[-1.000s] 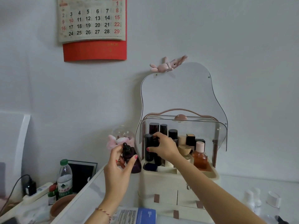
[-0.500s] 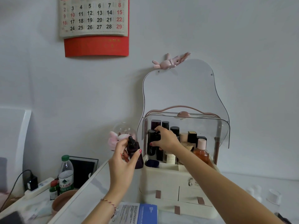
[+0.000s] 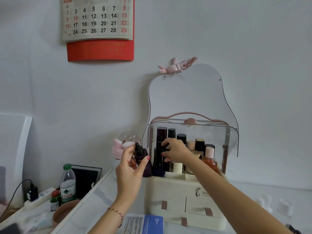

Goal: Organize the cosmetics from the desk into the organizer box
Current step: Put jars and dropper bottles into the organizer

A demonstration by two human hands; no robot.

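Note:
A cream organizer box [image 3: 170, 195] with drawers and a raised clear lid stands on the white desk. Its top tray holds several dark bottles, a cream jar and an amber bottle [image 3: 209, 160] with a pink cap. My left hand [image 3: 129, 169] holds a dark purple dropper bottle [image 3: 142, 160] upright just left of the box's left edge. My right hand [image 3: 175, 150] reaches under the lid and grips a black bottle [image 3: 158, 159] at the front left of the tray.
A pear-shaped mirror [image 3: 190, 95] with a pink bunny stands behind the box. Left of it sit a glass globe [image 3: 128, 137], a water bottle [image 3: 68, 184], a black frame and a power strip. A blue-white booklet [image 3: 143, 223] lies in front; white bottles [image 3: 283, 208] stand at right.
The left hand has brought the dropper bottle slightly closer to the box's left edge. The right hand stays on the black bottle in the tray. The view shifted a little.

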